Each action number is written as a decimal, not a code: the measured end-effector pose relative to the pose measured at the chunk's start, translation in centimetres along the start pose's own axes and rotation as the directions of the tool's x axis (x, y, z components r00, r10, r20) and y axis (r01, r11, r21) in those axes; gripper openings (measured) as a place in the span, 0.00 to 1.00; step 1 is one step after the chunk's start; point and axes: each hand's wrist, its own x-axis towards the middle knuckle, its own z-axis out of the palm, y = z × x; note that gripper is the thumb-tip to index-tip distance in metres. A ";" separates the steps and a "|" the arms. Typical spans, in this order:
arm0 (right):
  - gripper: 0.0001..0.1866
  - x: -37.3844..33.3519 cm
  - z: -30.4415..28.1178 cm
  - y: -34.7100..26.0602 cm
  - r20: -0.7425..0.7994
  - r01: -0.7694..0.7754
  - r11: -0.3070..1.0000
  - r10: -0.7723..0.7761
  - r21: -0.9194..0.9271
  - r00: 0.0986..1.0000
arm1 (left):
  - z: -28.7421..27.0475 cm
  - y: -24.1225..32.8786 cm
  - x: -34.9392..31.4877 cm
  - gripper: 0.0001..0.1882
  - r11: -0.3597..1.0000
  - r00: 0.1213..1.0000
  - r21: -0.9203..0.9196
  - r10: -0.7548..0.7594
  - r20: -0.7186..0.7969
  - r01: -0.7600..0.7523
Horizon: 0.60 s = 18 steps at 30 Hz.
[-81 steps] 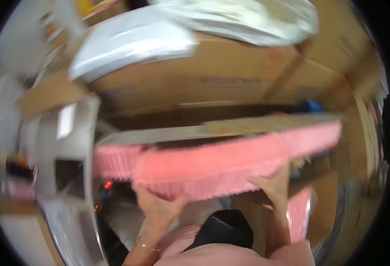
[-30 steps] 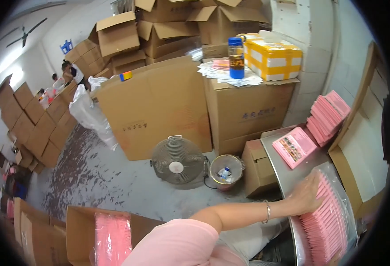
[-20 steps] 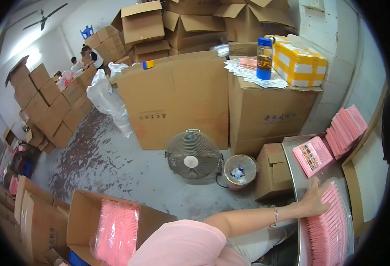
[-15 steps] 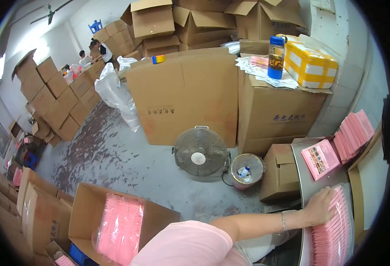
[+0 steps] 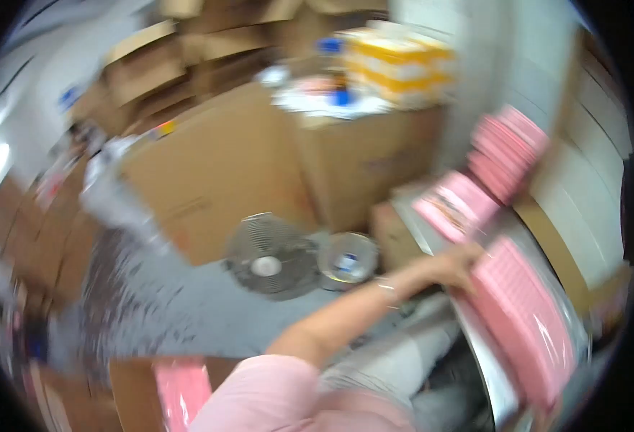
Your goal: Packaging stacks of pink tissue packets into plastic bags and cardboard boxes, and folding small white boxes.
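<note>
At right of frame, your left hand (image 5: pixel 457 266), part-curled, grips the pink bundle (image 5: pixel 524 320) by its upper end, likely keeping it compact; your right hand's (image 5: pixel 545 417) grip I can't tell.

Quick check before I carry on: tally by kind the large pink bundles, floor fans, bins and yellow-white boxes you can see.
Pink bundles: 2 (one at the left hand, one in the carton)
Floor fan: 1
Bin: 1
Yellow-white box: 1
Total: 5
</note>
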 end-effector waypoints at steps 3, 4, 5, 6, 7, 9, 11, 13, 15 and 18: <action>0.14 -3.0 0.2 -4.3 -0.369 0.148 0.966 -0.062 0.210 0.927 | -0.8 0.6 -1.1 0.14 0.991 0.965 0.133 0.033 -0.259 0.002; 0.13 -3.3 0.9 -5.9 -0.335 0.053 0.921 0.086 0.385 0.938 | -0.5 2.6 -1.2 0.17 0.998 0.955 0.029 -0.051 -0.292 0.062; 0.16 -3.8 0.4 -8.3 -0.340 -0.017 0.889 0.192 0.457 0.921 | 1.0 1.7 0.3 0.21 0.989 0.924 0.139 0.002 -0.382 0.056; 0.17 -2.7 2.1 -6.3 -0.440 0.000 0.932 0.171 0.362 0.882 | 1.3 0.7 0.8 0.21 0.976 0.878 0.218 0.118 -0.465 -0.015; 0.19 -2.3 2.5 -6.9 -0.547 0.023 0.965 0.128 0.262 0.827 | 2.0 0.3 1.4 0.21 0.972 0.839 0.231 0.096 -0.536 0.036; 0.21 -0.8 3.5 -5.0 -0.613 0.045 0.982 0.079 0.184 0.786 | 3.0 0.1 2.7 0.16 0.958 0.792 0.275 0.104 -0.602 0.083; 0.22 -1.0 3.0 -5.3 -0.638 -0.001 0.989 0.095 0.146 0.764 | 3.3 0.5 3.0 0.08 0.964 0.792 0.254 0.098 -0.602 0.073; 0.16 -2.5 1.5 -7.8 -0.573 -0.065 0.973 0.183 0.220 0.799 | 3.7 2.5 1.8 0.12 0.937 0.756 0.345 0.264 -0.599 -0.055; 0.13 -4.4 1.6 -8.8 -0.720 0.072 0.996 -0.009 0.057 0.694 | 4.4 4.1 -0.8 0.15 0.703 0.528 0.680 0.665 -0.528 -0.207; 0.09 -7.8 1.5 -10.7 -0.724 0.308 0.942 -0.303 -0.131 0.620 | 6.4 5.6 -3.2 0.15 0.463 0.578 0.733 0.808 -0.117 -0.498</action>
